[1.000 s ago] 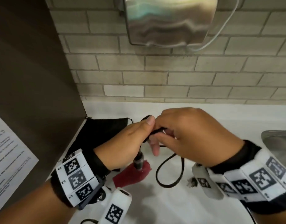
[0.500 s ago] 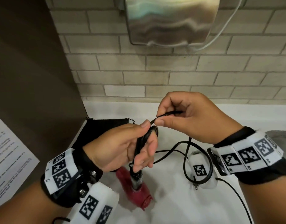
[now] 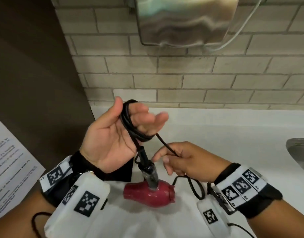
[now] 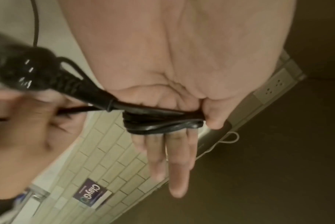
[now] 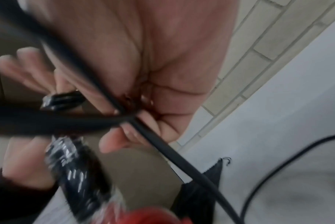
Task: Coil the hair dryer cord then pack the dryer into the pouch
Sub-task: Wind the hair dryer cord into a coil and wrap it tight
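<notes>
- left hand: raised palm-up above the counter, fingers straight and together, thumb up; serves as the former for the coil, nothing clenched
- cord: black; several turns lie round the left fingers near their base, the bundle crossing the palm; in the left wrist view the thumb rests against the turns
- right hand: lower and to the right of the left hand, thumb and fingers pinched on the running length of cord just beyond the coil, feeding it
- hair dryer: dark red body lying on the white counter between the two wrists; black handle rising toward the left palm, the cord leaving its top
- slack cord: a loose loop lies on the counter under the right wrist; more trails off toward the lower edge; the plug cannot be made out
- pouch: black fabric, flat on the counter, mostly hidden under the left wrist; whether its mouth is open cannot be told
- progress, as judged: coiling under way, roughly midway; left to do are winding the remaining slack, slipping the coil off the fingers, opening the pouch and putting the dryer inside
- surroundings: brick-tiled wall, steel wall unit, sink edge at right
</notes>
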A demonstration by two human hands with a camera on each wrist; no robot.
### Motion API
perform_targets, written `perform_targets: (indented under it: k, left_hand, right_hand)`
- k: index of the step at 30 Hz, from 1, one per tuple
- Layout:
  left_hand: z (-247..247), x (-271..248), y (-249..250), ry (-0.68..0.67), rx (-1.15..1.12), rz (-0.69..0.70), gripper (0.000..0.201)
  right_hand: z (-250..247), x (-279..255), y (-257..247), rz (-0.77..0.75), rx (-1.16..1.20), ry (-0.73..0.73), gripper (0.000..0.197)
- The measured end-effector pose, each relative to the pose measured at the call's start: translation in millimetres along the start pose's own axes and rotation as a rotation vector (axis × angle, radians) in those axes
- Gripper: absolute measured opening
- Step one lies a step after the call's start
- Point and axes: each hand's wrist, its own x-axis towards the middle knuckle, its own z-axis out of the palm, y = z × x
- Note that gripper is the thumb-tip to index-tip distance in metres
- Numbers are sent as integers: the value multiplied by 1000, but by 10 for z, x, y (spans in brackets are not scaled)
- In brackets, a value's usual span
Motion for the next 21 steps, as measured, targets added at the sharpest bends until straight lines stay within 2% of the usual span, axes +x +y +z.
perform_targets:
  k: [2,5,7,9,10,12,15,17,19,21]
  left_hand:
    - [28,34,13,48,71,53,62]
    - [93,94,0,211,411,139,59]
    - [99,132,-10,306,757,192,54]
    - [59,146,-43,350,1200,198,48]
    - [26,141,-65,356,1392,171,46]
    - [-40,105,-112,346,1637,65,43]
    - [-128,12,-182,285,1796,-71,38]
    - [-165,-47,-187,216,1864,-88,54]
    - [-174,-93,-163,184,1911,-103,77]
    - [-164,-123,-127,139,1958,-135,80]
  right_hand:
    - [22,-38,2,26,-8,-37,23]
    - [75,-80,-90,26,116,-83,26]
    - [113,-111,-149,28,138,-75,31]
    - [154,-152,-205,14,175,-98,42]
    - [174,-172,-236,18,203,-115,46]
    - [192,-215,-329,41,256,-144,53]
    - [121,-277,-444,52,261,-123,64]
    - [44,-328,-509,60,216,-112,68]
    - [-44,-404,-589,79,199,-69,60]
    - [-160,-491,-709,48,13,36,38]
